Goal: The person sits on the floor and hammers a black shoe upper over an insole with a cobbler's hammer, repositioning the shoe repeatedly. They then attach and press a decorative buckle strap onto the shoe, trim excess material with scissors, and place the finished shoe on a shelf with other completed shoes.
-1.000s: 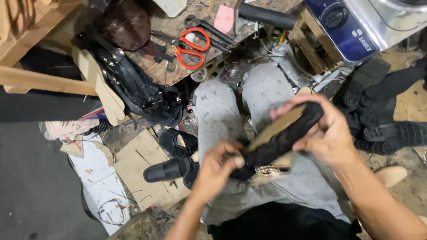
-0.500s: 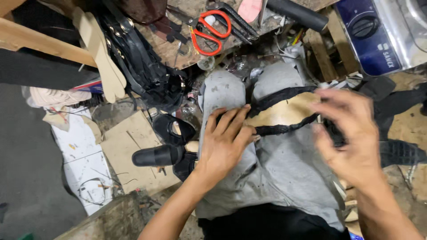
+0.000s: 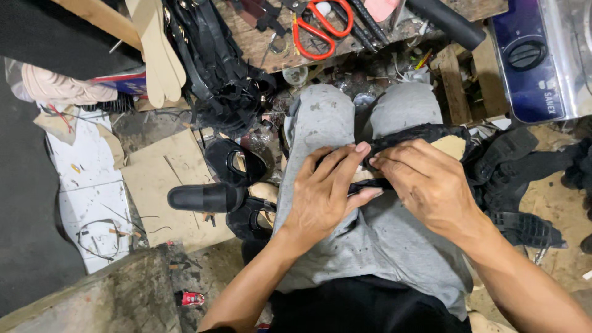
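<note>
**Sandal upper on lap, both hands pressing: assembly partway**

Left hand (image 3: 324, 194): flat, fingers spread, palm down on the black sandal piece (image 3: 425, 139) where it lies across the right thigh. Not clenched; pressing rather than gripping. Fingertips reach the strap edge.

Right hand (image 3: 428, 185): fingers curled over the same piece from the other side, thumb and forefinger pinching the black strap edge against the tan insole (image 3: 452, 145). Grasping lightly.

Location of work piece: on the lap, over the grey trousers (image 3: 376, 234), hands touching each other above it.

Status, as judged: black strap material already sits over the tan insole, so the upper appears placed. The insole end is bare and no outsole shows on it, so bonding or trimming looks unfinished. Cannot tell whether glue is applied.

Surroundings: finished-looking black sandals (image 3: 216, 197) on cardboard (image 3: 166, 185) on the floor to the left; more black soles (image 3: 524, 228) to the right. Beyond the knees, a wooden counter (image 3: 265, 52) carries red-handled scissors (image 3: 320, 28). Bundle of black straps (image 3: 216, 74) hangs beside it.
</note>
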`<state>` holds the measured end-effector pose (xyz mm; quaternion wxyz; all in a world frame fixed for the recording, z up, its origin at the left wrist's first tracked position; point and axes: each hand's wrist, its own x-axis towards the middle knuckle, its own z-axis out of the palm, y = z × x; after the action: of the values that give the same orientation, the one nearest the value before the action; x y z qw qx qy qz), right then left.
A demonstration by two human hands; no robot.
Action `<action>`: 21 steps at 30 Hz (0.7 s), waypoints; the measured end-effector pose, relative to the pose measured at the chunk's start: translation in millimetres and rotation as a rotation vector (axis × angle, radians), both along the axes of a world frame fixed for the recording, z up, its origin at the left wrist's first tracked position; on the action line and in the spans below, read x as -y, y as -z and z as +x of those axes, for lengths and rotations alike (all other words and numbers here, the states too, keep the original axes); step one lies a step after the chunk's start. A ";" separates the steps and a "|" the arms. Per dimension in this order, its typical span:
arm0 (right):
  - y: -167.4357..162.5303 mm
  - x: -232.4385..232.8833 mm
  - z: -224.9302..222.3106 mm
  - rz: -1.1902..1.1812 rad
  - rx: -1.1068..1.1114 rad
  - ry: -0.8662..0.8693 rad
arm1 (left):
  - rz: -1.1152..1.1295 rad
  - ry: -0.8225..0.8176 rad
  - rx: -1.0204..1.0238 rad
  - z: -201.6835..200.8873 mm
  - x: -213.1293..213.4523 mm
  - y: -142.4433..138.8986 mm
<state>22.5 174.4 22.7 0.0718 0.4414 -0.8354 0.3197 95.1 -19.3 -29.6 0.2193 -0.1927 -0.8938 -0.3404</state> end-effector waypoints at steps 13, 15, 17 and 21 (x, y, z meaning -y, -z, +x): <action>-4.1 11.0 0.1 0.117 -0.047 -0.049 | -0.001 0.008 0.039 -7.1 12.2 2.3; -2.4 11.0 -0.9 0.101 -0.009 -0.024 | -0.004 -0.004 0.044 -7.3 12.4 1.7; -0.7 11.3 -1.4 0.100 0.006 -0.006 | -0.007 -0.004 0.046 -6.9 13.1 1.7; 1.3 13.5 -1.5 0.110 0.001 -0.011 | -0.003 0.002 0.080 -6.8 16.2 3.6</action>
<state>21.0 160.9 21.4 0.0453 0.4490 -0.8493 0.2739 88.2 -35.6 -33.3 0.1828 -0.1801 -0.9021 -0.3469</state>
